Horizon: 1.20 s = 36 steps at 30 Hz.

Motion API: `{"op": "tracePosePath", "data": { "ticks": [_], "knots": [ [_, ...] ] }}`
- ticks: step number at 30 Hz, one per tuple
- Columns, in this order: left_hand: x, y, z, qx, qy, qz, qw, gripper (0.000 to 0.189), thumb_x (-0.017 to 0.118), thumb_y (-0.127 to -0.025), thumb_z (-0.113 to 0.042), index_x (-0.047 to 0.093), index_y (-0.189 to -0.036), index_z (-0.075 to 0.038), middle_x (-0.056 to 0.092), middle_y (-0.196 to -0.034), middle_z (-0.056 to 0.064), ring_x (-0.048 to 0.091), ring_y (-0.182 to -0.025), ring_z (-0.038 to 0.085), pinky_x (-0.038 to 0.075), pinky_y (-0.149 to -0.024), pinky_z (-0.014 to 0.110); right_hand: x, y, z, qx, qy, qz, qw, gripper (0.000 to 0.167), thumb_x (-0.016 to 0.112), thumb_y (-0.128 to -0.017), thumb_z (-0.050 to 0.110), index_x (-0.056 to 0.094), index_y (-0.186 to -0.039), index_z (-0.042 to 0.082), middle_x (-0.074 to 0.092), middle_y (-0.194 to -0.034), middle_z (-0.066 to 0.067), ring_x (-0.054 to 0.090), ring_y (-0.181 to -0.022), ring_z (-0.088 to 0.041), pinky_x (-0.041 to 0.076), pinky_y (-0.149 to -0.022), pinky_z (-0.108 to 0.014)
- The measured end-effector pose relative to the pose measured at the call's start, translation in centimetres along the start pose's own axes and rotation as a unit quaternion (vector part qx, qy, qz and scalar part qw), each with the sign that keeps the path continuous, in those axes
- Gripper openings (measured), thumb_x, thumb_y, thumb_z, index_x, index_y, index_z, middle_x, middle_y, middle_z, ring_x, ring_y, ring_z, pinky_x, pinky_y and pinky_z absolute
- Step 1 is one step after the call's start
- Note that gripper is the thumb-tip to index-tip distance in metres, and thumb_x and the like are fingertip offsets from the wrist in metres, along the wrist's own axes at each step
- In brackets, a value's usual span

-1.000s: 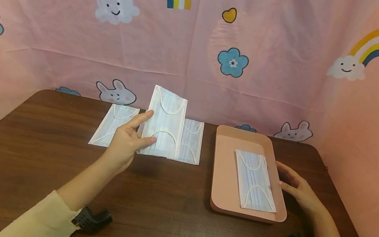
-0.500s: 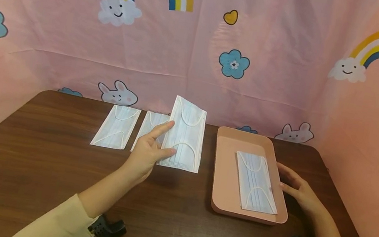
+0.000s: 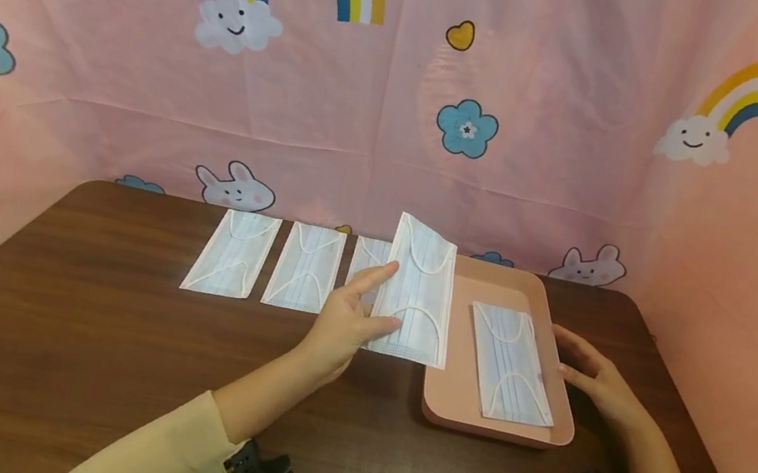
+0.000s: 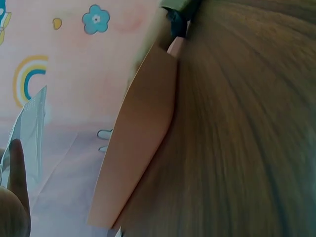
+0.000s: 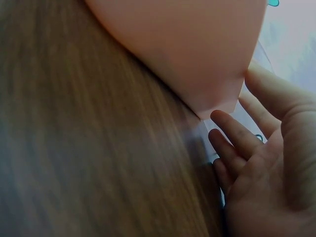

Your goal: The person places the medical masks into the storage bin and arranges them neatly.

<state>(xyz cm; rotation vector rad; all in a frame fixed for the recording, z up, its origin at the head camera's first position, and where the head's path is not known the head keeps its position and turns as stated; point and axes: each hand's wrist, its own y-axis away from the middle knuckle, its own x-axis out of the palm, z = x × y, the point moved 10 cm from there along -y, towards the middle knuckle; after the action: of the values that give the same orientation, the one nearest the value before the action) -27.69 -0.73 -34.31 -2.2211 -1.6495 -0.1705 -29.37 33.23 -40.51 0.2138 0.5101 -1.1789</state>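
Observation:
My left hand (image 3: 343, 327) holds a pale blue face mask (image 3: 418, 294) upright, the thumb and a finger on its near face. The other fingers are hidden behind it. The raised mask overlaps the left rim of a shallow pink tray (image 3: 437, 399) in the head view. Inside the tray lies another face mask (image 3: 512, 366). At the tray's right side rests my right hand (image 3: 600, 381), its thumb at the rim and its fingers loosely bent along the outer wall. In the right wrist view, the right hand (image 5: 266, 163) touches the tray's wall (image 5: 197, 54) without gripping it.
Left of the tray, a face mask (image 3: 231, 253), a second mask (image 3: 304, 265) and a partly covered third mask (image 3: 370, 252) lie in a row along the back of the brown table (image 3: 99, 356). A pink patterned cloth (image 3: 560, 74) hangs behind the table.
My left hand has carried its mask rightward from above the row to the tray's left rim, uncovering the middle mask. My right hand, the tray and the mask inside stay put.

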Motion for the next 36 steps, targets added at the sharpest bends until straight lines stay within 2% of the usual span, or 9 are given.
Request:
{"op": "tracePosePath", "data": {
  "ticks": [3, 5, 8, 12, 21, 24, 27, 31, 36],
  "knots": [
    [1.2, -0.4, 0.8, -0.002, 0.012, 0.006, 0.9999, 0.074, 0.06, -0.078, 0.022, 0.039, -0.145, -0.002, 0.026, -0.148, 0.009, 0.049, -0.101, 0.026, 0.051, -0.074, 0.021, -0.1, 0.0, 0.1, -0.008, -0.002, 0.0, 1.0, 0.056, 0.053, -0.096, 0.004, 0.031, -0.147, 0.001, 0.031, -0.146, -0.027, 0.037, -0.124, 0.0, 0.035, -0.099, -0.034],
    [2.1, -0.7, 1.3, -0.003, 0.015, 0.012, 0.9998, 0.074, 0.06, -0.078, 0.022, 0.038, -0.145, -0.002, 0.027, -0.147, 0.01, 0.049, -0.108, 0.025, 0.051, -0.078, 0.024, -0.2, 0.0, 0.1, -0.01, -0.006, 0.001, 0.9999, 0.056, 0.053, -0.095, 0.003, 0.031, -0.147, 0.0, 0.031, -0.147, -0.027, 0.037, -0.124, 0.001, 0.035, -0.094, -0.021],
    [3.4, -1.1, 2.3, -0.009, 0.006, 0.019, 0.9998, 0.075, 0.06, -0.078, 0.022, 0.038, -0.146, -0.002, 0.032, -0.144, 0.011, 0.056, -0.101, 0.026, 0.053, -0.079, 0.028, -0.3, 0.0, 0.1, -0.013, -0.008, 0.002, 0.9999, 0.056, 0.053, -0.095, 0.003, 0.031, -0.147, 0.0, 0.03, -0.146, -0.028, 0.037, -0.123, 0.002, 0.034, -0.092, -0.016],
    [4.8, -1.4, 3.3, -0.019, -0.01, 0.011, 0.9997, 0.074, 0.061, -0.078, 0.022, 0.039, -0.145, -0.002, 0.037, -0.139, 0.01, 0.062, -0.093, 0.027, 0.054, -0.077, 0.033, -0.3, 0.0, 0.1, -0.007, 0.005, 0.002, 1.0, 0.057, 0.053, -0.095, 0.005, 0.031, -0.147, 0.001, 0.03, -0.146, -0.028, 0.036, -0.123, 0.003, 0.035, -0.097, -0.031],
    [7.2, -2.3, 5.3, -0.043, 0.0, -0.012, 0.999, 0.075, 0.062, -0.075, 0.023, 0.042, -0.143, -0.001, 0.044, -0.131, 0.004, 0.061, -0.1, 0.024, 0.054, -0.077, 0.033, -0.2, 0.1, 0.0, 0.003, 0.018, -0.002, 0.9998, 0.057, 0.054, -0.096, 0.007, 0.03, -0.147, 0.0, 0.03, -0.146, -0.029, 0.036, -0.121, 0.004, 0.031, -0.098, -0.063],
    [7.9, -2.7, 6.0, -0.05, -0.002, -0.016, 0.9986, 0.076, 0.063, -0.074, 0.024, 0.043, -0.142, -0.002, 0.046, -0.127, 0.003, 0.062, -0.097, 0.022, 0.054, -0.075, 0.032, -0.2, 0.0, 0.0, 0.001, 0.018, -0.003, 0.9998, 0.057, 0.054, -0.095, 0.007, 0.031, -0.147, 0.0, 0.03, -0.146, -0.03, 0.036, -0.12, 0.005, 0.029, -0.098, -0.066],
    [8.5, -3.0, 6.5, -0.053, -0.005, -0.022, 0.9984, 0.076, 0.063, -0.073, 0.025, 0.044, -0.142, -0.002, 0.046, -0.126, 0.004, 0.063, -0.095, 0.022, 0.055, -0.073, 0.031, -0.3, 0.0, 0.0, -0.001, 0.021, -0.002, 0.9998, 0.057, 0.054, -0.095, 0.006, 0.031, -0.147, 0.0, 0.03, -0.145, -0.03, 0.036, -0.12, 0.006, 0.036, -0.101, -0.047],
    [9.1, -3.5, 7.3, -0.059, -0.012, -0.031, 0.9977, 0.077, 0.063, -0.072, 0.025, 0.045, -0.142, -0.003, 0.045, -0.126, 0.003, 0.064, -0.093, 0.023, 0.055, -0.071, 0.031, -0.2, -0.1, 0.0, -0.009, 0.024, -0.002, 0.9997, 0.057, 0.054, -0.095, 0.005, 0.031, -0.146, -0.001, 0.03, -0.144, -0.032, 0.036, -0.12, 0.006, 0.036, -0.091, -0.017],
    [9.7, -3.9, 8.3, -0.077, -0.062, -0.048, 0.994, 0.075, 0.068, -0.071, 0.021, 0.051, -0.139, -0.006, 0.048, -0.125, -0.002, 0.061, -0.097, 0.021, 0.055, -0.071, 0.029, -0.1, -0.1, 0.2, -0.009, 0.026, -0.003, 0.9996, 0.057, 0.055, -0.095, 0.006, 0.031, -0.146, -0.001, 0.031, -0.145, -0.031, 0.036, -0.12, 0.007, 0.035, -0.089, -0.014]
  ]
}}
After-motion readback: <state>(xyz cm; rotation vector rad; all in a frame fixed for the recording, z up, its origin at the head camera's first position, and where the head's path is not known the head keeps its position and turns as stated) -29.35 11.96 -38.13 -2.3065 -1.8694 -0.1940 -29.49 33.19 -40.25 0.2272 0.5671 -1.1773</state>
